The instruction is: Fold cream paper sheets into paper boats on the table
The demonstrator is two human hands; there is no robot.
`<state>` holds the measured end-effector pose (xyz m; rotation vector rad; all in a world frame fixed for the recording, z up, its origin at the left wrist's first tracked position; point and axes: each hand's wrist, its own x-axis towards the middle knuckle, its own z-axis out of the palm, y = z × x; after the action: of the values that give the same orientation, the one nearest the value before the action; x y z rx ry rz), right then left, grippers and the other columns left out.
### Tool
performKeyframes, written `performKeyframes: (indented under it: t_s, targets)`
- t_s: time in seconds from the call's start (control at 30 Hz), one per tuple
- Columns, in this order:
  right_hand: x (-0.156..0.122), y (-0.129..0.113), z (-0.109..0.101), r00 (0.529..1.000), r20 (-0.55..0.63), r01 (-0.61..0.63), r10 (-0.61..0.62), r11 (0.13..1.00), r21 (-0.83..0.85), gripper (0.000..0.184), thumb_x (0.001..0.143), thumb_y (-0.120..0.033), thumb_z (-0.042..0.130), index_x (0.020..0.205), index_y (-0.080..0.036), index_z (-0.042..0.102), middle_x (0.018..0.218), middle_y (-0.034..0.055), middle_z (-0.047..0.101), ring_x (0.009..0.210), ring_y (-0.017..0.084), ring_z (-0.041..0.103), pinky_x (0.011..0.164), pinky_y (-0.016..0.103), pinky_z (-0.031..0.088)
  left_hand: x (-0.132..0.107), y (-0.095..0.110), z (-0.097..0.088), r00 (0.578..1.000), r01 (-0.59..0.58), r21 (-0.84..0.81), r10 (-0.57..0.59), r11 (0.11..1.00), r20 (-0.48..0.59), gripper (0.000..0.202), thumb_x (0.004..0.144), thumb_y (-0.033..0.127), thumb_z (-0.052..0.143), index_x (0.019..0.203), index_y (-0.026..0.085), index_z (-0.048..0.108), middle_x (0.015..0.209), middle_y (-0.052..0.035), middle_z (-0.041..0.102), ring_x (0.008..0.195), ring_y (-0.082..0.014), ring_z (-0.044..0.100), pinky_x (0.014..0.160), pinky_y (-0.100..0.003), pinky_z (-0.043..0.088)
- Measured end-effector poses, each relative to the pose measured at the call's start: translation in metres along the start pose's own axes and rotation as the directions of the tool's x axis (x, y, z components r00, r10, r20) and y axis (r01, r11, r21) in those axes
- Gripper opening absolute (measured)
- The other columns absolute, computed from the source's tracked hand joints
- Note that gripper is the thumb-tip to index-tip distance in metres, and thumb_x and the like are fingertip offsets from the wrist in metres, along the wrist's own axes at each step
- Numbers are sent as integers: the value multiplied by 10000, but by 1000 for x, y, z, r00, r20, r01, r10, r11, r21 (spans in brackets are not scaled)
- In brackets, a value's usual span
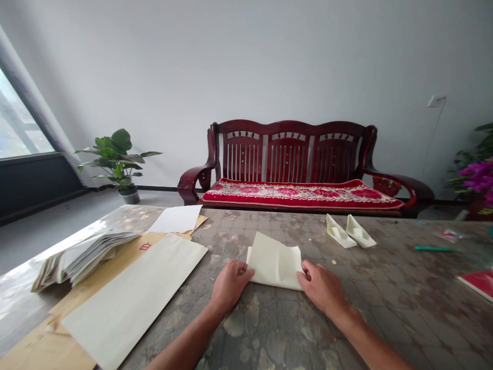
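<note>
A partly folded cream sheet of paper (275,262) lies on the patterned table (385,303) in front of me. My left hand (229,285) pinches its near left corner, fingers closed on the edge. My right hand (321,287) grips the near right corner the same way. Two finished folded paper boats (348,231) sit side by side farther back on the right.
A long cream sheet (131,298) lies on brown envelopes at the left, beside a stack of papers (82,257). A green pen (434,249) and a red booklet (479,282) lie at the right. A red wooden bench (296,169) stands behind the table.
</note>
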<state>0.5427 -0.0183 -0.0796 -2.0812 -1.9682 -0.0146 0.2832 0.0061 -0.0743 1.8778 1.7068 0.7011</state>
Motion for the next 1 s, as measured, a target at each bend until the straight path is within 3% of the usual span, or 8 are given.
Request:
performKeyframes:
  t_s: [0.13,0.37,0.47,0.57,0.63,0.7,0.83,1.0]
  targets:
    - [0,2,1,1000,5,4,-4,1000,-28,188,893,-335,489,789,-221,597,697,13,624,650,158,548,552,269,200,5,-9,-4,998,-1,-63,5,998,61,201,723,323,608,605,185,521,653,34,513,655,-133,488,584,-224,326]
    - [-3,-1,0,999,4,35,-35,995,-93,163,905,-341,509,813,-234,591,714,19,628,692,179,578,560,272,211,-4,-14,-21,941,-247,-51,252,968,227,148,655,179,617,539,181,524,771,20,618,735,-130,539,645,-206,359]
    - [-3,-1,1,999,-11,43,-44,994,-104,149,903,-327,511,825,-233,596,720,24,628,700,183,579,564,276,219,-2,-11,-22,939,-261,10,252,965,235,158,649,214,656,551,185,535,749,25,608,734,-133,528,639,-206,341]
    - [-4,-2,2,999,-27,42,-45,994,-104,148,901,-325,513,820,-232,596,717,27,628,701,184,579,564,283,213,4,-7,-17,960,-143,35,130,989,246,335,741,389,633,528,181,480,577,42,466,607,-118,445,556,-226,265]
    - [-4,-2,1,998,-30,47,-50,994,-103,147,898,-326,518,814,-233,594,713,26,628,709,187,581,562,286,206,5,-4,-12,975,-11,55,-2,998,223,449,846,471,504,505,186,434,499,50,337,515,-106,356,520,-251,202]
    - [-5,-3,0,998,-24,48,-51,993,-108,145,899,-326,520,814,-234,594,715,28,631,713,191,584,560,288,202,2,0,-8,988,44,81,-55,996,143,464,883,459,453,508,186,433,513,44,352,509,-108,364,526,-258,202]
    - [-5,-4,-4,999,-1,41,-42,990,-138,146,910,-314,508,830,-234,600,742,36,648,717,195,593,562,286,210,-10,4,-3,998,-59,141,62,988,-20,356,852,355,537,545,182,495,758,-12,578,756,-165,537,673,-254,326]
    - [-5,-9,-10,998,25,55,-51,982,-183,202,939,-283,433,844,-234,604,759,48,667,759,209,610,570,289,237,-19,2,0,991,-113,209,124,971,-41,283,828,276,578,563,182,536,850,-44,603,853,-194,540,778,-294,355]
